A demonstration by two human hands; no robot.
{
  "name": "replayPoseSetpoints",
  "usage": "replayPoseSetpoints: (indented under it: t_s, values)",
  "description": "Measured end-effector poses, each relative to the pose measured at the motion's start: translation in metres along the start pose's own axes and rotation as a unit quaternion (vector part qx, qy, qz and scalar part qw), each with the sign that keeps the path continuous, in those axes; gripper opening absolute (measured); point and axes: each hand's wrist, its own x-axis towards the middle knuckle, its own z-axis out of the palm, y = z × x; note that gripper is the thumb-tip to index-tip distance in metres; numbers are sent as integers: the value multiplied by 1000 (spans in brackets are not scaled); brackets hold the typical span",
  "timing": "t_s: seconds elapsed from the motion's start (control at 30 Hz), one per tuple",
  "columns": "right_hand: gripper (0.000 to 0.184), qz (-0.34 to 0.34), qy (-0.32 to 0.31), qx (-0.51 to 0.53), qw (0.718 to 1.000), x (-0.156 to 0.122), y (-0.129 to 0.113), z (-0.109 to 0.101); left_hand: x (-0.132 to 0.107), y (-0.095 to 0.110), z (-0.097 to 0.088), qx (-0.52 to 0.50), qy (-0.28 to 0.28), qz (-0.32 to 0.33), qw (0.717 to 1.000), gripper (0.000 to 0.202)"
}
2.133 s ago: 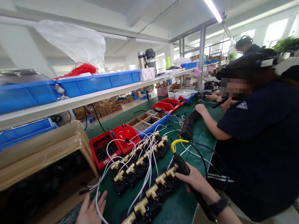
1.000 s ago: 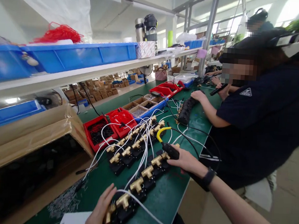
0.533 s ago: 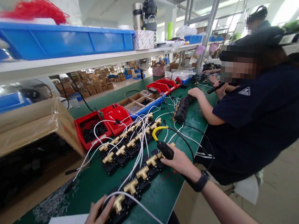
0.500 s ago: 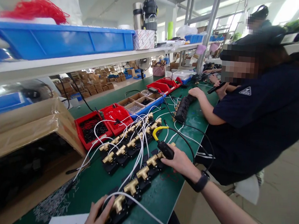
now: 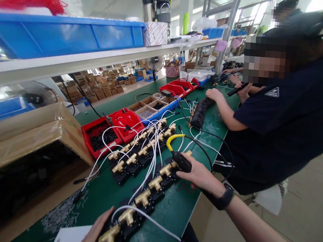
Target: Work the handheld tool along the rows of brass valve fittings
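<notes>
A row of black valve-like units with brass tee fittings point(image 5: 143, 198) runs slantwise along the bench. At its near end, my left hand point(image 5: 94, 232) is closed along the side of the last unit; part of the hand is out of frame. My right hand point(image 5: 198, 173), with a dark band on the wrist, grips a black handle-like piece point(image 5: 182, 161) at the row's far end. From that piece curves a yellow sleeve point(image 5: 172, 138) leading into a black cable. Behind lie two more rows of brass-fitted units point(image 5: 132, 159) with white cables point(image 5: 155, 146) across them.
Red bins point(image 5: 102, 137), a divided tray point(image 5: 151, 111) and an open cardboard box point(image 5: 63, 128) stand along the left. Small clear pieces point(image 5: 63, 212) and a white sheet point(image 5: 70, 237) lie nearby. A co-worker point(image 5: 288, 105) sits at right, one hand on another black row point(image 5: 199, 113).
My left hand has slid down and left off the top of the near unit, baring its brass tee. My right hand keeps its hold; the whole view has shifted slightly.
</notes>
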Motion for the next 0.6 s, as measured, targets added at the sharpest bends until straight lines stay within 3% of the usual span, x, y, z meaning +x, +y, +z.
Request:
replayPoseSetpoints:
  t_s: [0.1,0.2,0.27,0.33,0.37,0.4,0.47,0.53,0.57,0.6]
  values:
    - [71,-4,7,-22,1000,4,-1,1,0,-6,5,29,-9,14,999,70]
    - [72,-11,-22,35,999,3,1,-7,-9,-2,-9,74,29,19,997,79]
    - [71,-16,-25,98,995,-2,5,-17,-17,13,-24,133,79,31,987,79]
    - [69,-3,7,143,990,-11,8,-29,-21,42,-29,209,141,82,964,60]
    - [69,11,36,161,986,-16,10,-35,-21,60,-23,246,175,132,944,46]
    - [69,25,69,181,981,-22,12,-40,-19,78,-10,283,161,180,928,35]
    - [73,47,129,225,965,-34,14,-48,-9,113,38,346,64,300,887,22]
    - [77,55,168,263,948,-47,18,-51,6,134,104,429,-67,364,824,27]
    - [79,56,177,273,944,-54,21,-51,15,138,138,472,-94,378,791,28]
    - [80,58,183,275,942,-61,26,-51,23,138,170,515,-76,387,761,29]
